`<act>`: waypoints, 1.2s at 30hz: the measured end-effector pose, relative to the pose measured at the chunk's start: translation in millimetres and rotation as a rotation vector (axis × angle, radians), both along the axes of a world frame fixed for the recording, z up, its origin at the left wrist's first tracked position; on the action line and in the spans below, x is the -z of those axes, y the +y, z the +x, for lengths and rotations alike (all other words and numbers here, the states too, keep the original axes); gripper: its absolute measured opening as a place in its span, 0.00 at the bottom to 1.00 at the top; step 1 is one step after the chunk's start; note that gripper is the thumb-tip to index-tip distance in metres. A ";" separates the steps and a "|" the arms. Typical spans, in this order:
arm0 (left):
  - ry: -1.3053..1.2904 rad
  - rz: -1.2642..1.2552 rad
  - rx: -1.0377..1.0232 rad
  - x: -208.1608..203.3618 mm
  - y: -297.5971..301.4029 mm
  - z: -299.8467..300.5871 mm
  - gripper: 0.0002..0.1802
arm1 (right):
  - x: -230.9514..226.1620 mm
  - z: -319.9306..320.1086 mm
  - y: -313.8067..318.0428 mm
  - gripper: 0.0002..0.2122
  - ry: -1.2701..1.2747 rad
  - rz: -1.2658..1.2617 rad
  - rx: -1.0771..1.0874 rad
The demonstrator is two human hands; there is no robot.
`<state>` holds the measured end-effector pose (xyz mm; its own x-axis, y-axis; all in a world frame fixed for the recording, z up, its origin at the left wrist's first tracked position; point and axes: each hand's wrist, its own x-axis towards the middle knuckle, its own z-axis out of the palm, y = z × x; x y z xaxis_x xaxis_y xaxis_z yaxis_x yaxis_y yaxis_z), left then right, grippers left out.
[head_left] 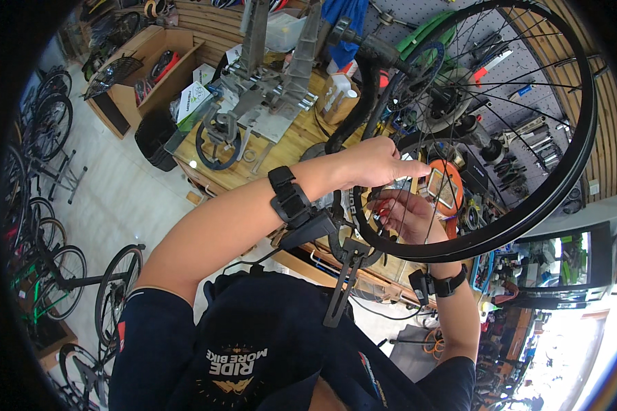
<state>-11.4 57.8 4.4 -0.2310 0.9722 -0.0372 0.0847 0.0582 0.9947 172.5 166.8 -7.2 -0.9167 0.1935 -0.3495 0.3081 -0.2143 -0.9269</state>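
Note:
A spoked bicycle wheel (474,251) with a black rim hangs at the right, held at its hub in a dark repair stand (368,89). My left hand (382,163) reaches to the near left spokes, its fingers curled and thumb stretched out. Whatever those fingers hold, if anything, is hidden. Just below, my right hand (413,214) is behind the near spokes, fingers pinched round a small red tool (385,211) that is partly covered. Close to both hands, a slotted dark metal gauge arm (344,284) stands by the rim.
A wooden workbench (274,161) carries a metal fixture (253,92), a cardboard box (341,99) and an orange round dish (454,179). Tools hang on the grey pegboard (521,106). Several bicycles (51,127) line the left. A cable (387,315) hangs below the bench edge.

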 end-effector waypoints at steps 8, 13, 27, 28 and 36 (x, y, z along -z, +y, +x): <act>0.005 -0.011 -0.033 -10.1 -6.7 4.1 0.38 | -4.5 -0.3 6.9 0.15 0.003 -0.064 -0.090; 0.047 -0.011 -0.065 -16.4 -9.2 5.9 0.40 | -9.2 -2.9 -4.1 0.17 0.042 -0.119 -0.108; 0.005 -0.005 -0.084 -6.4 -4.1 8.9 0.35 | -17.6 1.5 -5.5 0.16 0.019 0.273 0.098; 0.016 -0.011 -0.089 -3.2 -2.4 9.2 0.34 | -17.4 5.0 -9.2 0.16 0.019 0.232 0.105; 0.013 -0.014 -0.057 0.2 -3.2 3.7 0.33 | -28.8 8.8 -35.9 0.14 0.038 0.161 0.143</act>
<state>-7.7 54.6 4.2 -0.2863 0.9570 -0.0474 0.0937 0.0772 0.9926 181.4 130.9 21.7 -0.8877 0.3731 -0.2697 0.2498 -0.1020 -0.9629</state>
